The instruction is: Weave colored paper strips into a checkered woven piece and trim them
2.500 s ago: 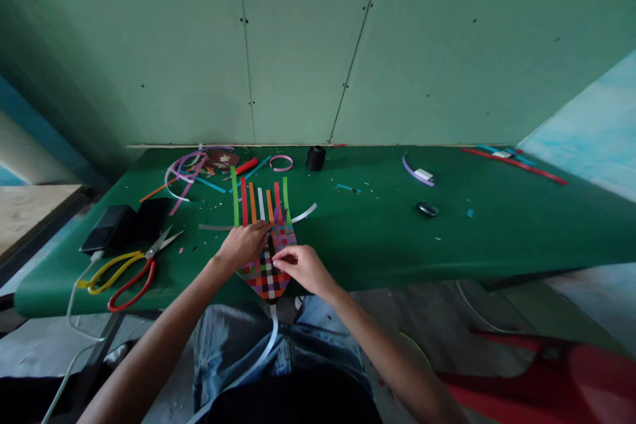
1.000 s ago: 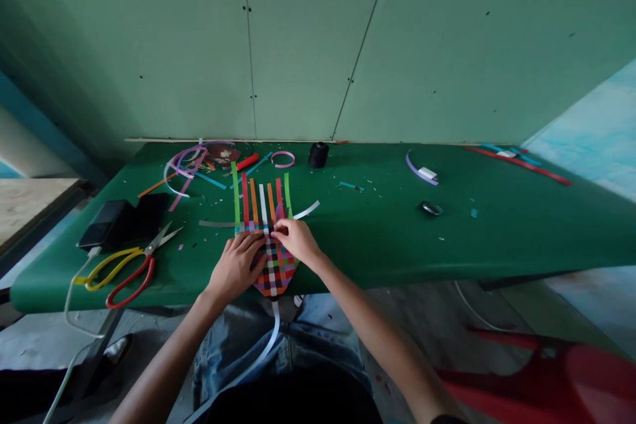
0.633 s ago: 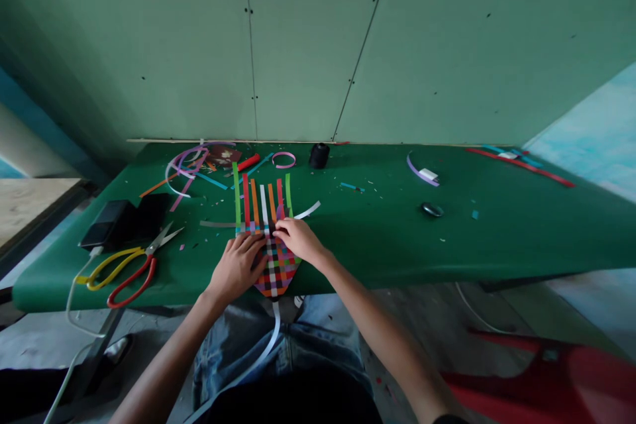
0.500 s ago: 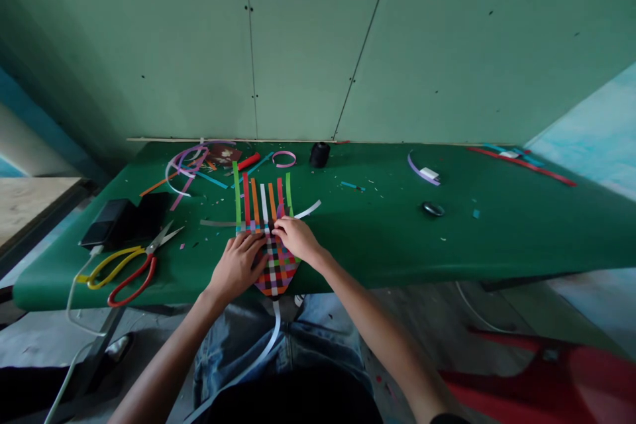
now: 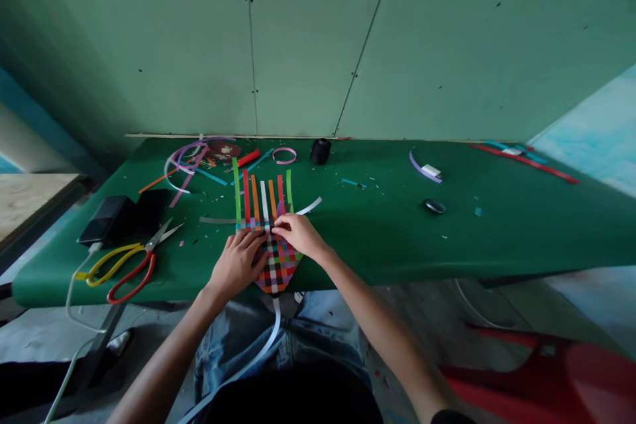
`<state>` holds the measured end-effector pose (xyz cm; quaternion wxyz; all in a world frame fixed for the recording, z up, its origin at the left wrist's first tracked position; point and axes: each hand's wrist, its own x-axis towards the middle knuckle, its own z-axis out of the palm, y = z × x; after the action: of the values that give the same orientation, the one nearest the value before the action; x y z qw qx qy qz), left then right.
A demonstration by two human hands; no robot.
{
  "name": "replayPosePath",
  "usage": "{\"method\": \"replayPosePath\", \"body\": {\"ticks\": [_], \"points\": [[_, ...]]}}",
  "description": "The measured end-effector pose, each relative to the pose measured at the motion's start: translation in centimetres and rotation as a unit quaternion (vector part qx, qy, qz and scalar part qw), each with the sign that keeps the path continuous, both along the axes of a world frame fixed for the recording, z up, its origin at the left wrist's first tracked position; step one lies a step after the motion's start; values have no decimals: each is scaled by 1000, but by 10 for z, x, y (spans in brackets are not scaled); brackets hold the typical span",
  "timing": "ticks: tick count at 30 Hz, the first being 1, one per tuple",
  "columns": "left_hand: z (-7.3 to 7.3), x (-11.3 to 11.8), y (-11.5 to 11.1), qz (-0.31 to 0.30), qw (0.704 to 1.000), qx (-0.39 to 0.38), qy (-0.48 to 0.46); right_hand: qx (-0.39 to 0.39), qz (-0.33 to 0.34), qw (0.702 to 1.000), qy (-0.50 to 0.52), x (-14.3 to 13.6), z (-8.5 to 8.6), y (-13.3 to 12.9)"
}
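A woven piece (image 5: 275,270) of coloured flat strips lies at the table's near edge, its pointed end toward me. Green, red, orange and white strip ends (image 5: 264,193) fan out from its far side. My left hand (image 5: 238,260) rests flat on its left part, fingers stretched over the weave. Near the middle, my right hand (image 5: 298,233) has thumb and fingers pinched together on a strip; the fingertips partly hide it. A pale strip end (image 5: 311,206) sticks out to the right of the weave, and a grey one (image 5: 217,220) to the left.
Red-and-yellow-handled scissors (image 5: 146,258) lie left, beside a black box (image 5: 106,218) with a white cable. Behind are loose strips (image 5: 189,159), a red tool handle (image 5: 248,159), a pink ring (image 5: 284,156) and a black spool (image 5: 320,152). A dark oval object (image 5: 434,206) lies right.
The view has tilted slightly. Both hands stay almost in place on the weave, with my right fingertips shifted only a little.
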<state>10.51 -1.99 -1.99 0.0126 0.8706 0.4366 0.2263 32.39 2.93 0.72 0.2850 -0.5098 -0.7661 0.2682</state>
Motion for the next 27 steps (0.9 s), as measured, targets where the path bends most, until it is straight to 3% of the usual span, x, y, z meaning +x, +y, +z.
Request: {"method": "replayPosePath", "body": {"ticks": [5,12,17,27], "points": [[0,0,0,1,1000,2,-5,36,-32,996,-78,-6,-4,2],[0,0,0,1,1000,1,-2,-3,-40,989,-143,-14,5,6],[-1,2,-1,7,1000,5,6,-47,-32,989,-137,-12,9,10],[-2,5,-3,15,1000,9,11,-28,-86,991,-102,-16,1,2]]}}
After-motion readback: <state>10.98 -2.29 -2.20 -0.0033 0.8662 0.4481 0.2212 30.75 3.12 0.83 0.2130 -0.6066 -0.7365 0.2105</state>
